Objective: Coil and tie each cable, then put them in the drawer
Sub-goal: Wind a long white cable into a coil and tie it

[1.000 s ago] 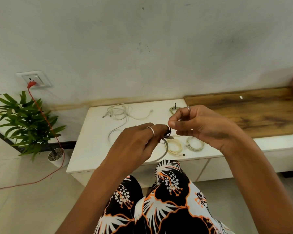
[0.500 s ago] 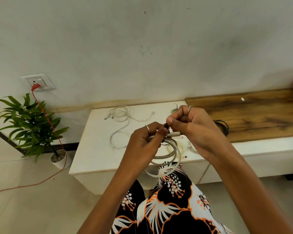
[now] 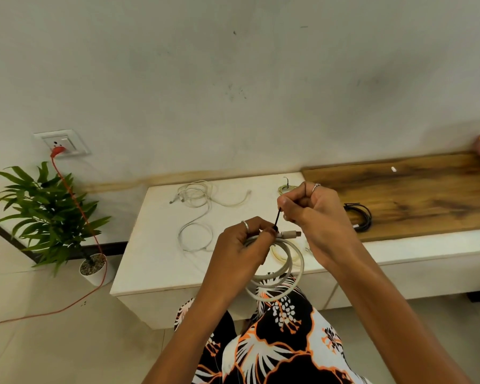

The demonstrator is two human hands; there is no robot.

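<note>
Tying a white coil above the bench edge

The left hand (image 3: 241,245) pinches the coil (image 3: 277,275) at its top, by the plug; the right hand (image 3: 313,212) pinches the black tie (image 3: 277,218) drawn up from it. The cable looks light, springy and likely to unwind, so it is best held where the loops cross. A loose cable (image 3: 197,212) lies on the bench (image 3: 155,245).

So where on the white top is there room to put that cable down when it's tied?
Bare room lies along the left part of the white top, left of the loose white cable. The wooden top is bare past the black cable. It is crowded in the middle, where the small coils lie under the hands.
</note>
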